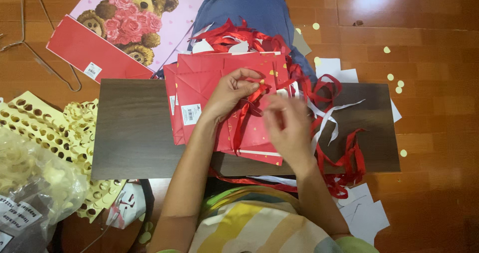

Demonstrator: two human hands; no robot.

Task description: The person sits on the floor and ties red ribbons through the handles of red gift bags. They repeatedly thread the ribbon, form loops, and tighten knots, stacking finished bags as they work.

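Dark board (134, 133) carried red paper bags (209, 88) near its far edge; left hand (232, 91) pinched red ribbon (244, 113), right hand (287, 126) blurred, grip unclear. Keeping ribbon taut seemed wise.

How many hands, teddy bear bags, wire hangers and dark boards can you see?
Hands: 2, left hand and right hand
Teddy bear bag: 1
Wire hanger: 1
Dark board: 1
Total: 5

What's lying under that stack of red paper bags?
The red paper bags rest on a dark wooden board, with red ribbon trailing beside them. Both hands, left and right, cover the middle; anything beneath stays hidden.
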